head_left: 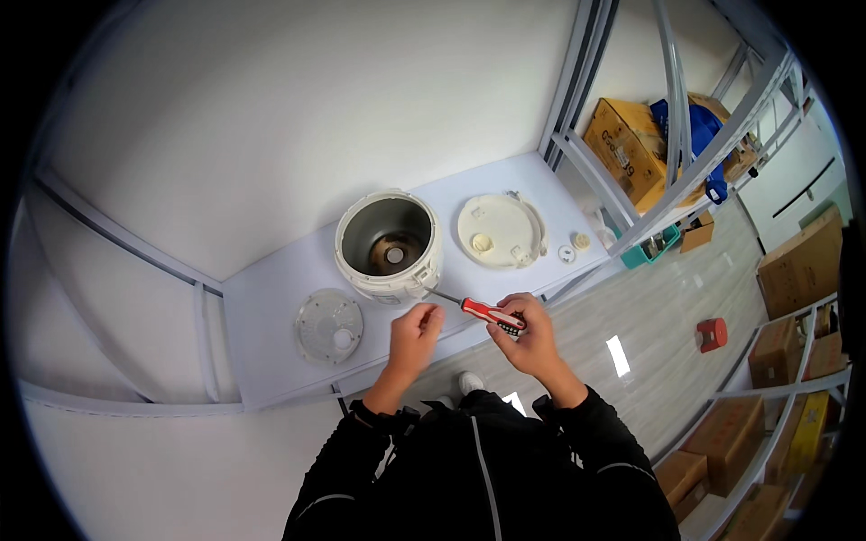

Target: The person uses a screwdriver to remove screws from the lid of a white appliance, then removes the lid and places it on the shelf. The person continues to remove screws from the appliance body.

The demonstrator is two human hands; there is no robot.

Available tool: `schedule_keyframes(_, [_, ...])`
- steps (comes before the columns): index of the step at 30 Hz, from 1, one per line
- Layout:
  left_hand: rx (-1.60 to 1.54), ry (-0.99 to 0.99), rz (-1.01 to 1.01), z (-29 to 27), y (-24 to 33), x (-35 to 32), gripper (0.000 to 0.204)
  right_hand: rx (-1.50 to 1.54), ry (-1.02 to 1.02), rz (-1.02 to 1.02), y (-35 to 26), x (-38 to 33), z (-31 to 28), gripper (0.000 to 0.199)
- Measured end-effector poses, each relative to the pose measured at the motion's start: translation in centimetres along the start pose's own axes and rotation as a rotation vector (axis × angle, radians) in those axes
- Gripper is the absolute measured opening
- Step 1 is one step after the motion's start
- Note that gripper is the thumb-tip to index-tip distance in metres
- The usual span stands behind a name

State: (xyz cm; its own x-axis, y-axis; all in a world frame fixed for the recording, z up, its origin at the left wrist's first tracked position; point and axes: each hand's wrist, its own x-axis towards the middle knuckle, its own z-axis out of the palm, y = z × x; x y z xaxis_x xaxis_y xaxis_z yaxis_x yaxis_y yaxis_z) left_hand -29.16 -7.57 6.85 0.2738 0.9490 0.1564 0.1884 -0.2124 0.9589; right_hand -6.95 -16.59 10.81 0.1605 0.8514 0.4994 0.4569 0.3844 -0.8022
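A white rice cooker body (389,246) stands open on the white shelf (271,316), its metal inner well bare. My right hand (528,334) grips a red-handled screwdriver (487,313), whose thin shaft reaches left to the cooker's lower front rim. My left hand (415,331) hovers just below the shaft near the cooker, fingers curled and pinched together; I cannot tell if something small sits in them. A grey round inner plate (329,325) lies left of that hand.
A cream round lid (499,231) lies right of the cooker, with two small round parts (574,248) beside it. Grey rack posts (622,207) rise at the right. Cardboard boxes (622,149), a teal bin (651,249) and a red stool (712,334) stand beyond.
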Motion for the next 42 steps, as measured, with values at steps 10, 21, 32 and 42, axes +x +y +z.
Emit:
schedule_keyframes(10, [-0.469,-0.081,-0.372,4.3,-1.9,0.9,0.031,-0.095,-0.07,0.16,-0.5,-2.3,1.5,0.043])
schedule_keyframes(21, [-0.409,-0.076,-0.299,4.6,-1.5,-0.8,0.028,-0.16,-0.297,0.277,-3.1,-3.8,0.9,0.058])
schedule_keyframes(32, [-0.386,-0.088,-0.3,4.0,-1.7,0.0,0.031,-0.155,-0.297,0.319,-3.1,-3.6,1.7,0.058])
schedule_keyframes(42, [-0.312,-0.104,-0.27,3.6,-2.6,0.5,0.03,-0.203,-0.224,0.264,-2.0,-4.2,2.8,0.056])
